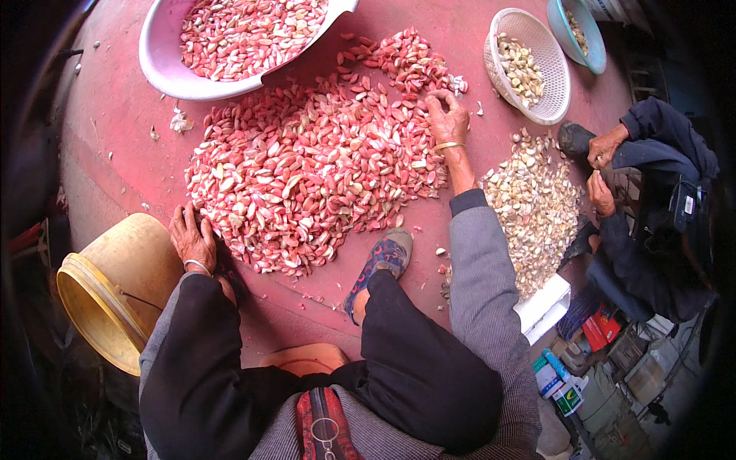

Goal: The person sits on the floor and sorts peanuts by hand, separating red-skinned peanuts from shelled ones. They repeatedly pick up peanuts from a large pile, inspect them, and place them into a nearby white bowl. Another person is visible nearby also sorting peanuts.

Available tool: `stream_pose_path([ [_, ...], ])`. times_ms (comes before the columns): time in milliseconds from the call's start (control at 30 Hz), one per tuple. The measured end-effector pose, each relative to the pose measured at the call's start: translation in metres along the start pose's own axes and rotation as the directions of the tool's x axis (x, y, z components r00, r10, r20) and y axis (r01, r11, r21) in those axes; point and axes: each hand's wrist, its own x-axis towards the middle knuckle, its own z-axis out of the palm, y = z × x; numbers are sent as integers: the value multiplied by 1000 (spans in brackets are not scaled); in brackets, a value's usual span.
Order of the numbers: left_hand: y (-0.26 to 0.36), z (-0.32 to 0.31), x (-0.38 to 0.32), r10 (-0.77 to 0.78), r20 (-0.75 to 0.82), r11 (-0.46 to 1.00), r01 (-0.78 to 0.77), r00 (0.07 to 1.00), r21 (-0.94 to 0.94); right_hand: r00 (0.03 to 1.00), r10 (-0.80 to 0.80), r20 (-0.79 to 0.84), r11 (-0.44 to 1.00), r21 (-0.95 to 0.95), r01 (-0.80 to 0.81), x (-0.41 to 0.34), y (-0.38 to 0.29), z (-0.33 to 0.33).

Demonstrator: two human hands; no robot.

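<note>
A large heap of garlic cloves with reddish skins (305, 172) covers the red floor in front of me. My left hand (194, 238) rests at the heap's lower left edge, palm down with fingers spread; I see nothing held in it. At the heap's upper right edge is my right hand (447, 119), thumb and forefinger curled towards each other; whether something small is between them I cannot tell. White papery skins (458, 85) lie just above that hand. A pinkish-white basin (158, 57) of reddish cloves stands behind the heap.
A yellowed plastic bucket (129, 259) lies on its side at left. On the right, a co-worker's hands (602, 167) are beside a paler garlic heap (532, 201). A white perforated basket (555, 75) and a turquoise basin (598, 54) hold cloves. A white box (546, 307) sits below the paler heap.
</note>
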Motion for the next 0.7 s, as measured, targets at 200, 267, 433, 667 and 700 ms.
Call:
stream_pose_path([
  [200,1,-1,0,2,-1,1000,-2,1000,-2,951,261,168,797,518,-311,-10,-15,-14],
  [267,0,-1,0,8,-8,1000,-8,1000,-1,927,283,246,664,648,-374,-21,-20,-15],
  [433,-2,2,0,-16,12,1000,16,1000,-12,850,379,367,456,725,-516,-36,-20,-17],
  [667,-1,2,0,-13,10,1000,13,1000,3,887,355,295,816,365,-448,-43,-25,-19],
  [700,-2,1,0,-10,6,1000,10,1000,3,928,263,264,921,219,-323,-43,-28,-19],
])
